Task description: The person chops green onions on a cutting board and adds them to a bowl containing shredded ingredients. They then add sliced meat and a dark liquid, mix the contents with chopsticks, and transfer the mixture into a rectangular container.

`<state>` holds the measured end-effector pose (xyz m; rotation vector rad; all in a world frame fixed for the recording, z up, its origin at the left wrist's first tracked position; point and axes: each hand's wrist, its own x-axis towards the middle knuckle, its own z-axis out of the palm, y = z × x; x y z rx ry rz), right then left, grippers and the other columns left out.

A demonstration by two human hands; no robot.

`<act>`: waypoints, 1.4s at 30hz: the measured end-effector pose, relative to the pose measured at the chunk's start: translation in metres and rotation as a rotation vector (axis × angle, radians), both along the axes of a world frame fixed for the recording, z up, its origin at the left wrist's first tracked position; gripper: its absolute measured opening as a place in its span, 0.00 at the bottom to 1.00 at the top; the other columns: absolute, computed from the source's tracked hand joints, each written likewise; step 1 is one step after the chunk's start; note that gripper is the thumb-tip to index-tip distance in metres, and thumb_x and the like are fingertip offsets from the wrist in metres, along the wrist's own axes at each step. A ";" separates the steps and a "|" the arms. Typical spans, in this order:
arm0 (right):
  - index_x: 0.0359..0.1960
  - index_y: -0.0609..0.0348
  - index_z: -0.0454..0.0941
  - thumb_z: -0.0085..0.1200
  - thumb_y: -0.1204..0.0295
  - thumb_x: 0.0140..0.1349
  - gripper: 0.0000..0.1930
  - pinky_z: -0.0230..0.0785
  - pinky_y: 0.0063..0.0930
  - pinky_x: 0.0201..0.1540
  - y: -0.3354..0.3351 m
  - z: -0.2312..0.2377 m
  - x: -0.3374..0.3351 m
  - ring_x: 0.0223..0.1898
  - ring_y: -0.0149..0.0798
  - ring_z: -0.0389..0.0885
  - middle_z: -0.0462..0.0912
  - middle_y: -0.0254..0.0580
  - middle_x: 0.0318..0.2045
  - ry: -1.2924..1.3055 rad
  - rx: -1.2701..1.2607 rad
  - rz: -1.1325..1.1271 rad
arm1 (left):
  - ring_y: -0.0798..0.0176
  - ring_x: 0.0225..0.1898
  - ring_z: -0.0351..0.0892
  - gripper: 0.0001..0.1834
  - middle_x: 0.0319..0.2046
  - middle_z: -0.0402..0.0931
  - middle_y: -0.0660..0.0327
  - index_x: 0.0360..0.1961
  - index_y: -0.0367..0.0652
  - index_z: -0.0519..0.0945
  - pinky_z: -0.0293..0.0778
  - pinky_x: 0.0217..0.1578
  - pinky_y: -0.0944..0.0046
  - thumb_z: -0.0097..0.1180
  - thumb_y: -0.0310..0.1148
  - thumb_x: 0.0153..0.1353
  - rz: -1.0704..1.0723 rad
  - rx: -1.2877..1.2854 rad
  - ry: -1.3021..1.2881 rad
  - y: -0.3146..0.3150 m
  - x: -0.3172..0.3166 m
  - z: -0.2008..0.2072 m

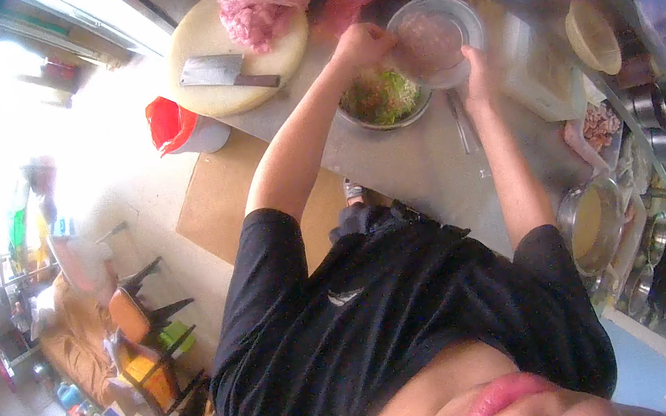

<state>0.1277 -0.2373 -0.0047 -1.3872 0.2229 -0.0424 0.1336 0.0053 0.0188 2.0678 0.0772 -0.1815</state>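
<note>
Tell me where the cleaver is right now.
In the head view, the cleaver lies on the round cutting board at upper left, beside the raw meat.

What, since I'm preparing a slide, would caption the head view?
The right hand holds a round bowl, left hand beside it, near chopped greens.

round silver metal bowl, tilted, pinkish contents inside; beside its lower-left edge, second round metal bowl of chopped greens
</note>
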 end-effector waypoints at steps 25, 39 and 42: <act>0.54 0.50 0.67 0.53 0.59 0.55 0.25 0.62 0.56 0.58 0.011 0.024 -0.005 0.58 0.46 0.69 0.69 0.41 0.58 0.146 0.610 0.064 | 0.47 0.32 0.81 0.23 0.27 0.81 0.49 0.29 0.43 0.85 0.77 0.36 0.54 0.60 0.55 0.51 0.027 0.272 -0.155 -0.018 0.023 0.049; 0.63 0.52 0.62 0.45 0.54 0.65 0.28 0.56 0.40 0.64 0.023 -0.026 -0.051 0.61 0.41 0.64 0.65 0.37 0.63 0.007 0.948 -0.024 | 0.55 0.32 0.77 0.16 0.31 0.79 0.55 0.40 0.35 0.79 0.74 0.36 0.55 0.56 0.37 0.55 -0.357 0.293 -0.433 -0.017 -0.007 0.030; 0.47 0.49 0.70 0.53 0.59 0.59 0.17 0.48 0.72 0.59 0.006 -0.027 -0.063 0.59 0.43 0.65 0.71 0.38 0.53 0.314 0.846 -0.079 | 0.67 0.27 0.75 0.08 0.28 0.77 0.64 0.37 0.38 0.78 0.75 0.28 0.63 0.54 0.31 0.61 0.002 -0.222 0.105 -0.033 -0.043 0.014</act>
